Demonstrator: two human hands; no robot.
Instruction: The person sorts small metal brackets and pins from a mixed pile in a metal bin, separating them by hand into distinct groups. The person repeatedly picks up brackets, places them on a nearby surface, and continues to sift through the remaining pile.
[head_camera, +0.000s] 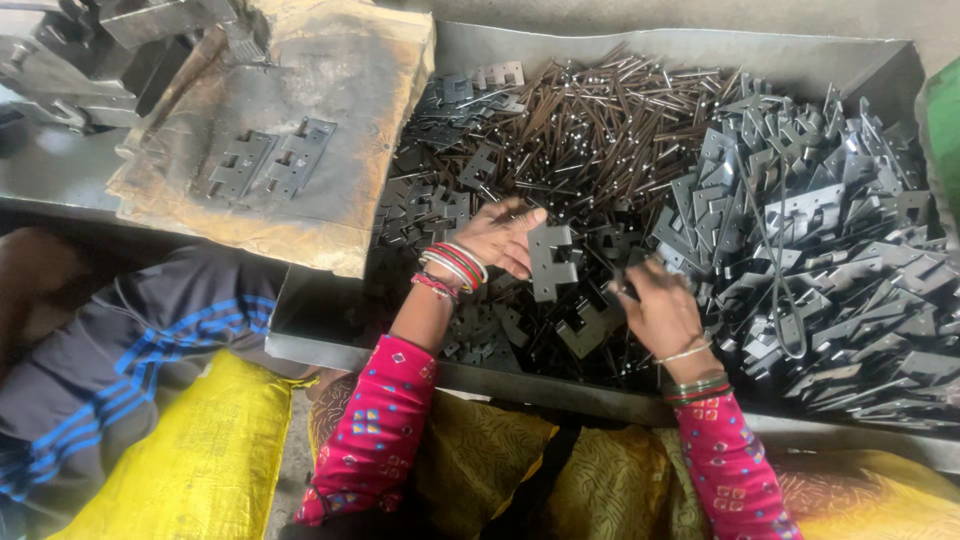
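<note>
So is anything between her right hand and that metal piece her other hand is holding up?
Nothing visible. The left hand holds the hinge leaf above the tray; the right hand is beside it, with only a short open gap over the loose parts between them.

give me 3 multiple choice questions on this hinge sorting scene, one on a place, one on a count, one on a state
1. Where does the heap of thin dark pins lie?
A. on the yellow cloth
B. in the metal tray, between the dark hinge leaves and the grey ones
C. on the brown board

2. How many hinge leaves lie on the brown board?
A. two
B. five
C. none

3. What is the left hand doing?
A. resting flat and empty
B. holding a hinge leaf
C. gripping the tray's rim

Answers:
1 B, the pins fill the middle of the metal tray.
2 A, a pair of leaves lies side by side on the brown board.
3 B, the left hand has a hinge leaf at its fingers.
</note>
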